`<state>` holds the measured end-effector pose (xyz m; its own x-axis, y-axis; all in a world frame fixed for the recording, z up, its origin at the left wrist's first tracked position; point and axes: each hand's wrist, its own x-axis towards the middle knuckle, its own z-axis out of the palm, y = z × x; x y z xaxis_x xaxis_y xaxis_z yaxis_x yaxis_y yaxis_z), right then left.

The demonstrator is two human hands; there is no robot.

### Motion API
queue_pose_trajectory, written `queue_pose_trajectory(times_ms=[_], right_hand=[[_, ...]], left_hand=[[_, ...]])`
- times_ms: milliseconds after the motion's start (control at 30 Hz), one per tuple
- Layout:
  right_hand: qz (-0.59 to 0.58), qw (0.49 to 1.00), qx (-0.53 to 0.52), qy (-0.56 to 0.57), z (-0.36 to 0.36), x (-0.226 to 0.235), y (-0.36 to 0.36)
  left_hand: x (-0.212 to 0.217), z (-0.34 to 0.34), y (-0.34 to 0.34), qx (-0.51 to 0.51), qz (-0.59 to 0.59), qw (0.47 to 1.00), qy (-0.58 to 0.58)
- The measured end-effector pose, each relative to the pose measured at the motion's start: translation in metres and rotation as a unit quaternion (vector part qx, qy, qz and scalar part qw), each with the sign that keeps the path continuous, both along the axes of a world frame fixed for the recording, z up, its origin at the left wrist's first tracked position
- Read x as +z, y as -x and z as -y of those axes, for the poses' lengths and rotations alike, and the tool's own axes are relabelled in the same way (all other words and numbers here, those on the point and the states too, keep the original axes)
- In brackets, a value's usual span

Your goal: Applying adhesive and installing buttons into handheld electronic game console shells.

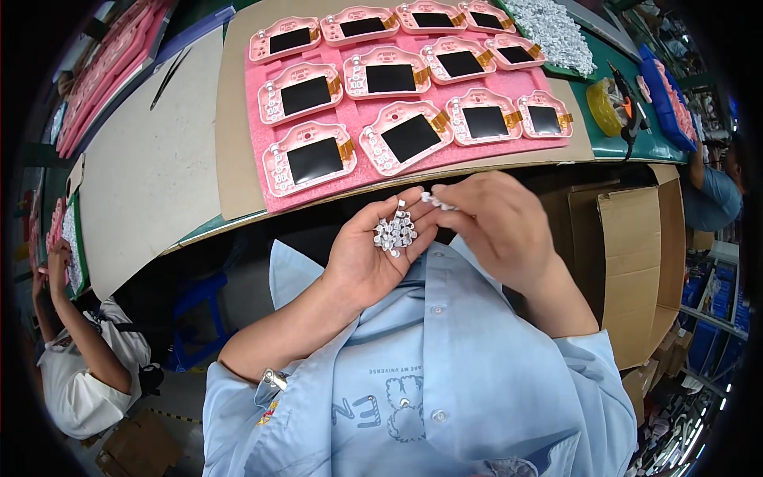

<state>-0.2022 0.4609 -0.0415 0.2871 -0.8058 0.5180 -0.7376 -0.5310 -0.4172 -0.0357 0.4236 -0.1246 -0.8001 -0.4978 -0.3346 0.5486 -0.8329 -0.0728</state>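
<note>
My left hand (pixel 355 258) is turned palm up and cupped under a loose heap of small white plastic buttons (pixel 395 233). Just right of it, my right hand (pixel 509 230) pinches a short row of similar small white pieces (pixel 439 203) between thumb and fingers, close to the left fingertips. Both hands are in front of my chest, below the table's front edge. Beyond them, several pink handheld-console shells (pixel 350 176) lie in rows, each with a black screen (pixel 315 161) and an orange ribbon cable. White pieces sit along the left side of many shells.
The shells rest on a pink foam mat (pixel 509 153). At the far right are a green tray of white pieces (pixel 552 36), yellow tape (pixel 606 102), a hot-glue gun (pixel 630 107) and a blue bin (pixel 668 99). Tweezers (pixel 169 78) lie left; a cardboard box (pixel 636 262) stands right. Co-workers (pixel 87 366) sit either side.
</note>
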Motion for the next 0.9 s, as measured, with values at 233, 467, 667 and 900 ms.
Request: queue_pose_trajectory(times_ms=[233, 467, 667, 900], right_hand=[[0.065, 0.968, -0.242, -0.009, 0.071, 0.060, 0.071], [0.017, 0.947, -0.300, -0.115, 0.124, 0.035, 0.118], [0.024, 0.928, -0.340, -0.153, 0.130, 0.027, 0.113], [0.033, 0.941, -0.312, -0.124, 0.131, 0.017, 0.125]], left_hand=[[-0.005, -0.001, -0.003, 0.001, -0.021, 1.000, 0.008], [-0.004, 0.000, -0.003, 0.005, -0.026, 1.000, -0.001], [-0.002, 0.001, -0.003, 0.005, 0.001, 1.000, 0.003], [-0.004, 0.002, 0.000, -0.003, -0.010, 1.000, 0.003]])
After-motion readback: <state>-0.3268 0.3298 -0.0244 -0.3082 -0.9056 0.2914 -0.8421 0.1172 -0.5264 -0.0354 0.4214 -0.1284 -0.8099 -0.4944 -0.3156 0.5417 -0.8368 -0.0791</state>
